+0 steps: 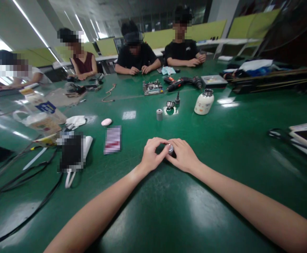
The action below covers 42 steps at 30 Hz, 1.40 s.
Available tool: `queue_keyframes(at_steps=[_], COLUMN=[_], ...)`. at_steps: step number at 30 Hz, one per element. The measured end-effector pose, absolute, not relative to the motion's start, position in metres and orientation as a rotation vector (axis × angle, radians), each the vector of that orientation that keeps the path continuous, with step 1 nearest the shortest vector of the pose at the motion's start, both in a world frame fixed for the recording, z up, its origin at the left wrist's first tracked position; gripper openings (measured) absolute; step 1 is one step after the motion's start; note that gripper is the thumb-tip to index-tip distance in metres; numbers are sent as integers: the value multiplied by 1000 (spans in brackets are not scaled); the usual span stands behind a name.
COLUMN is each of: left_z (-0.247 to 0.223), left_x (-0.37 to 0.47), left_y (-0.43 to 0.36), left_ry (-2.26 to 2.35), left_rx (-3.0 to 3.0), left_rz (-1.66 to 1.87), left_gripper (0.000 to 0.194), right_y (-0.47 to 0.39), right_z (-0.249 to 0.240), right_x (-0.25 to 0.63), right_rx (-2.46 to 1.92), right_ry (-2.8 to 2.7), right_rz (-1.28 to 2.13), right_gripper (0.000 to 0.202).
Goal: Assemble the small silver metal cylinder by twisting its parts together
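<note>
Both my hands meet over the green table (153, 218), around a small silvery cylindrical piece (171, 149). My left hand (154, 153) has its thumb and fingers curled in, with the fingertips at the left side of the piece. Curved around the right side of it is my right hand (184, 155), thumb in front and fingers behind. Its lower part is hidden by the fingers. Beyond my hands stands a grey metal cylinder (159, 115). Behind that are a shiny round metal part (170, 105) and a dark pointed part (177, 98).
A cream bottle (204, 103) stands right of the parts, with power drills (182, 83) and a circuit board (152, 88) farther back. Leftward lie a pink oval object (106, 122), a blurred packet (112, 140) and cables (48, 195). Several people sit across the table.
</note>
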State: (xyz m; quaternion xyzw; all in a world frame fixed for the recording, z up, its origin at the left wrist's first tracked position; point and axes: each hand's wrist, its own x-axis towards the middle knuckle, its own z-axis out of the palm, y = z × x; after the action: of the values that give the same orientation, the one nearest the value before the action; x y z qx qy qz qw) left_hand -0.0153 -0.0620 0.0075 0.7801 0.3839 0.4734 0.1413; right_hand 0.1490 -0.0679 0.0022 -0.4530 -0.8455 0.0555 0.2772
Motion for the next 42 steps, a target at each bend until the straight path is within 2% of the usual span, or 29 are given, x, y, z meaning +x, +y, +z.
queue_keyframes(at_steps=[12,15,19,23,27,31,37,42], left_z=[8,10,12,11,7,5,5,5], left_x=[-13,-13,-14,-15,-15,-14,-13,-13], left_y=[-64,-66,-71,-74,-72,-70,-70,-71], left_ry=[1063,1079,1129,1176,1148,1121,1152,1205], left_rx=[2339,2357,2377,2394,2427,2436,2420,2386], left_rz=[1328,1284,1251,1239,1197,1159,1148,1118], left_gripper=[11,14,32,50,54,55,54,57], right_y=[-67,-66,-63,-60,-60,-62,-62,-46], right_z=[0,-1,1,5,5,3,5,2], right_x=[149,151,158,163,159,156,156,170], right_rx=[-1152,-1089,-922,-829,-853,-883,-904,-1087], right_ry=[-2198,-2151,-2048,-1901,-1841,-1826,-1804,-1735], right_rz=[316,418,596,687,688,658,570,428], right_gripper=[24,29,45,34,15,7,10,20])
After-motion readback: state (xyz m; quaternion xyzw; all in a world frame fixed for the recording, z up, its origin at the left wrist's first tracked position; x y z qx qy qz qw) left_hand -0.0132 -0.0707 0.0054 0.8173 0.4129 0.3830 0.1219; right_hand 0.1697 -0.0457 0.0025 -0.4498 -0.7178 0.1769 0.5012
